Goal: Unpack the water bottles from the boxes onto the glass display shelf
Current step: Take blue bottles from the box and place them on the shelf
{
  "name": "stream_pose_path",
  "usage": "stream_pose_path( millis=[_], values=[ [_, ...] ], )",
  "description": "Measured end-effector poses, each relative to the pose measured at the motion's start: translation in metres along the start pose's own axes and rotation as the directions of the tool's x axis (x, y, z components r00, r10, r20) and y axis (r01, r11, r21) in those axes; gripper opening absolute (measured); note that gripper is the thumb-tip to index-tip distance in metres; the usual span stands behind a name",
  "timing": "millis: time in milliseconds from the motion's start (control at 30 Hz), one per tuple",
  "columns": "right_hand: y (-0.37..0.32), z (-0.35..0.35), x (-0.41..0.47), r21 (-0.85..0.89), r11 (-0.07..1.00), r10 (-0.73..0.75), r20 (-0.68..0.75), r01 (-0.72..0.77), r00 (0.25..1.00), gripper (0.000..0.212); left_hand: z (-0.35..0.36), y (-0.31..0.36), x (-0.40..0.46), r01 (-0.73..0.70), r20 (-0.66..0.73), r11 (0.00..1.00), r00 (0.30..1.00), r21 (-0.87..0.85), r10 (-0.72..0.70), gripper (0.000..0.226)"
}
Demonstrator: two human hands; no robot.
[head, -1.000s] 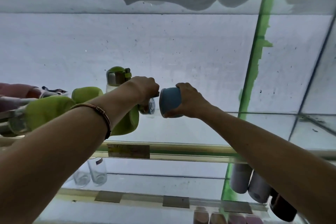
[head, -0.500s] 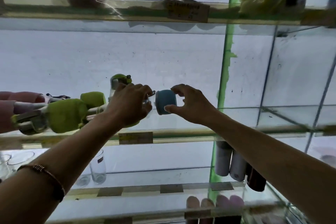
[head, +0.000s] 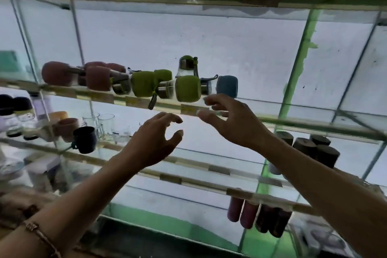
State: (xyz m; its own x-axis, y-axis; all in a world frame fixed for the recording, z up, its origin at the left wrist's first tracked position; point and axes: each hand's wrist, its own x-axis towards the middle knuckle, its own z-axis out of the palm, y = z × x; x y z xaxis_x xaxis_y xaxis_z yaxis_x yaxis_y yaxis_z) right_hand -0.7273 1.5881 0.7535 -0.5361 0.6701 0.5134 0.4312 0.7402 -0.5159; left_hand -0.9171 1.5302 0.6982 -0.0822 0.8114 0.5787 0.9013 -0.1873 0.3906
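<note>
- Nearest: person's two bare forearms reach up; thin copper-toned bracelet (head: pixel 33 227) on the left wrist.
- Left hand (head: pixel 152 142): below the shelf edge, fingers loosely curled, grasping nothing.
- Right hand (head: pixel 232 121): just under the shelf front, fingers spread & relaxed, nothing in it; fingertips near, but apart from, the blue bottle.
- Glass display shelf w/ pale taped front edge (head: pixel 194 109): the task's bottles lie on it in a row, on their sides, bases toward the viewer.
- Blue fabric-sleeved clear water bottle (head: pixel 227 86): right end of the row, lying down, no hand on it. Looks placed already, beside the green one so the row runs on rightwards.
- Green fabric-sleeved clear bottle (head: pixel 187 88) touches or nearly touches it on the left; more green ones, one upright w/ a green flip cap (head: pixel 187 63) behind, then dusty-pink sleeved bottles (head: pixel 98 77) further left. Grouped by colour, prob. for display.
- Lower shelves: dark mug (head: pixel 84 139), clear glasses (head: pixel 105 123), dark cylinders (head: pixel 316 148).
- Far: white wall, green painted stripe (head: pixel 299 65).
- Writing: price-tag strips on shelf edges too blurred to read; no brand legible. No boxes clearly identifiable.
</note>
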Motion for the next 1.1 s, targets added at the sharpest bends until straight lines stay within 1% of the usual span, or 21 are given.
stream_pose_path(
  millis=[67,200,367,500,600,633,767,833,1033,1100],
  values=[
    [-0.006,0.008,-0.017,0.039,0.999,-0.027,0.059,0.025,0.998,0.049,-0.002,0.009,-0.031,0.079,0.014,0.996,0.997,-0.050,-0.079,0.028],
    [-0.019,0.037,-0.046,0.132,0.989,-0.079,0.142,0.060,0.987,0.052,-0.013,0.017,-0.091,0.197,0.012,0.978,0.980,-0.071,-0.197,0.025],
    [-0.045,0.078,-0.071,0.211,0.975,-0.122,0.278,0.064,0.953,0.054,-0.045,0.008,-0.153,0.333,0.036,0.943,0.942,-0.002,-0.332,0.026],
    [-0.074,0.109,-0.079,0.260,0.963,-0.165,0.356,0.072,0.920,0.055,-0.067,-0.012,-0.192,0.400,0.067,0.914,0.912,0.074,-0.405,0.028],
    [-0.094,0.141,-0.083,0.248,0.965,-0.190,0.430,0.087,0.883,0.058,-0.078,-0.041,-0.217,0.446,0.093,0.889,0.886,0.106,-0.455,0.028],
    [-0.101,0.153,-0.084,0.241,0.967,-0.193,0.459,0.088,0.867,0.059,-0.081,-0.052,-0.225,0.480,0.102,0.872,0.867,0.096,-0.488,0.027],
    [-0.130,0.213,-0.081,0.214,0.975,-0.177,0.551,0.067,0.816,0.059,-0.092,-0.106,-0.268,0.618,0.147,0.786,0.778,-0.006,-0.610,0.023],
    [-0.144,0.250,-0.081,0.202,0.978,-0.162,0.595,0.049,0.787,0.059,-0.094,-0.136,-0.294,0.663,0.180,0.747,0.742,-0.048,-0.646,0.020],
    [-0.170,0.367,-0.086,0.111,0.993,-0.057,0.719,-0.033,0.693,0.059,-0.091,-0.236,-0.354,0.747,0.275,0.654,0.658,-0.119,-0.701,0.022],
    [-0.170,0.402,-0.090,0.074,0.995,-0.009,0.757,-0.073,0.654,0.060,-0.085,-0.263,-0.368,0.774,0.297,0.623,0.624,-0.110,-0.723,0.025]
  ],
)
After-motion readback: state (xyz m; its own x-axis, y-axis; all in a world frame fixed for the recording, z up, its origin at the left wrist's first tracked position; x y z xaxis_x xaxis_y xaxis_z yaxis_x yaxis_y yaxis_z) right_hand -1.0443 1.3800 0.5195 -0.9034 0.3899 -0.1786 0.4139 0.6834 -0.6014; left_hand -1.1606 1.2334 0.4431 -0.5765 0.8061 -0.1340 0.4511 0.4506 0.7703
